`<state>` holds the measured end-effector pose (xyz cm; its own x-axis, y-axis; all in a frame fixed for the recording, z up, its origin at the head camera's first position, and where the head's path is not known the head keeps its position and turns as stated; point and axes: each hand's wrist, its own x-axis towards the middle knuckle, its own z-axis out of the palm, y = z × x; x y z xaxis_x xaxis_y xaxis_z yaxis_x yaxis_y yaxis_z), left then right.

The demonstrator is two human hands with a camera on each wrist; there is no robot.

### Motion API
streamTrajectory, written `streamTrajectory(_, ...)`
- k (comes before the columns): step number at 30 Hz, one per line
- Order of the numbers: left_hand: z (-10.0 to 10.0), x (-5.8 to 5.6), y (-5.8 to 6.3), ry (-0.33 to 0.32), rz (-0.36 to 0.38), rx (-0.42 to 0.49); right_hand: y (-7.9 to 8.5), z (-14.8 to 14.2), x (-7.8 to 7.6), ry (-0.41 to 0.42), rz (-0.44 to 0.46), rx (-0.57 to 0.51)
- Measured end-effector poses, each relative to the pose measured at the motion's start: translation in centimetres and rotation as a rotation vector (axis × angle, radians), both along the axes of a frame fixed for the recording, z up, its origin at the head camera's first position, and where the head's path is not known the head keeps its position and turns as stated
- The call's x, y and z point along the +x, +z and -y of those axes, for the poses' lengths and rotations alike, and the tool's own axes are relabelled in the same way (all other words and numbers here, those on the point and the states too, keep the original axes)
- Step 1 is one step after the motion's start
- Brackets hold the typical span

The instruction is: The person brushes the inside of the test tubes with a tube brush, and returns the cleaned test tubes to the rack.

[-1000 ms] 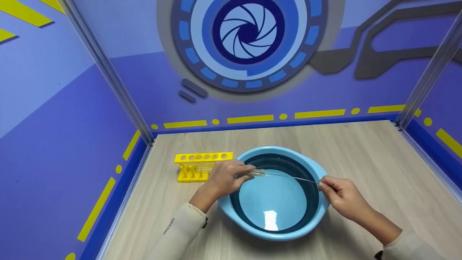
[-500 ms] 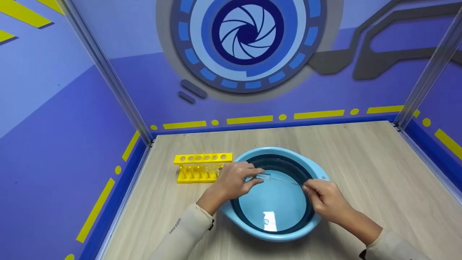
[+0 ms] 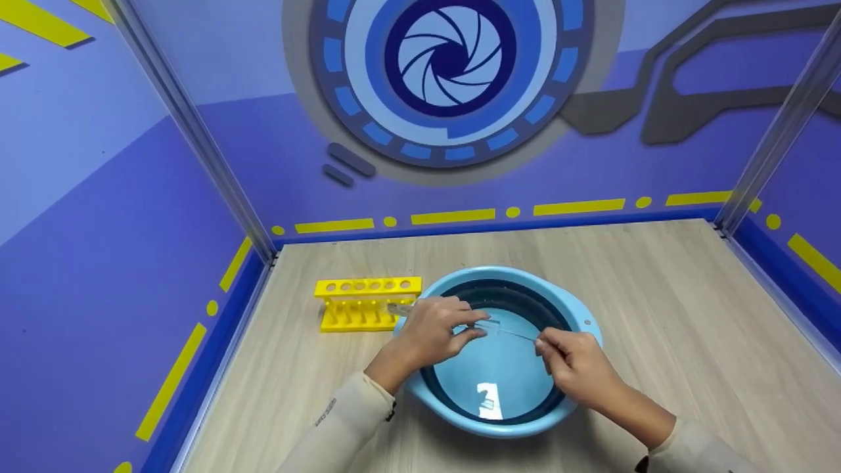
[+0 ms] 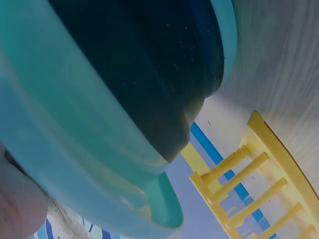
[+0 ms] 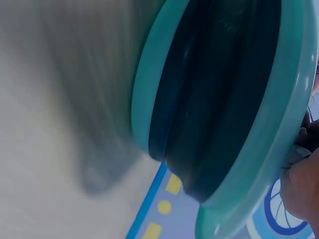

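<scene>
My left hand (image 3: 435,334) grips a clear glass test tube (image 3: 487,324) over the basin, its mouth pointing right. At the tube's closed end, greyish bristles (image 3: 398,309) of a test tube brush show through the glass. My right hand (image 3: 579,362) pinches the brush's thin wire handle (image 3: 518,335), which runs into the tube mouth. Below both hands stands a light blue basin (image 3: 499,430) with dark inner walls. Only part of my left hand (image 4: 20,201) enters the left wrist view, and part of my right hand (image 5: 301,186) the right one.
A yellow test tube rack (image 3: 368,287) stands left of the basin, close to its rim. The wooden table (image 3: 696,295) is bounded by blue and purple panels (image 3: 217,157) at the back and sides.
My right hand has moved left toward my left hand, so less wire shows. The bristles have gone from the tube's mouth to its closed end. My left hand has shifted slightly right.
</scene>
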<state>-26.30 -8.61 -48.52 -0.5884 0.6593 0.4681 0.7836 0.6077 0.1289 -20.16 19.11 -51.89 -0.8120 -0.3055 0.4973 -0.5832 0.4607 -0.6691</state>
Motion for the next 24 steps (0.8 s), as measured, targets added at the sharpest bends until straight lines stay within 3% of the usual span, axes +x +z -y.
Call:
streamTrajectory(3,-0.1,0.1,-0.1,0.017,-0.025,-0.01,0.4,0.6,0.2,0.027,0.222,-0.047)
streamTrajectory(9,-0.1,0.4,-0.1,0.026,-0.105,-0.041,1.4,1.2,0.2,0.032,0.565,-0.165)
streamTrajectory(12,-0.2,0.4,-0.1,0.022,-0.177,-0.06,1.9,1.2,0.1,0.055,0.741,-0.246)
streamTrajectory(17,-0.2,0.4,-0.1,0.024,-0.316,-0.079,2.7,0.8,-0.3,0.167,1.01,-0.398)
streamTrajectory(20,-0.2,0.3,0.0,0.004,-0.315,-0.083,3.0,0.8,0.0,0.165,1.015,-0.407)
streamTrajectory(22,-0.1,0.3,0.2,-0.021,-0.265,-0.087,2.9,1.0,0.4,0.113,0.883,-0.345)
streamTrajectory(24,0.1,0.2,0.5,-0.054,-0.187,-0.102,2.6,1.2,0.9,0.042,0.648,-0.232)
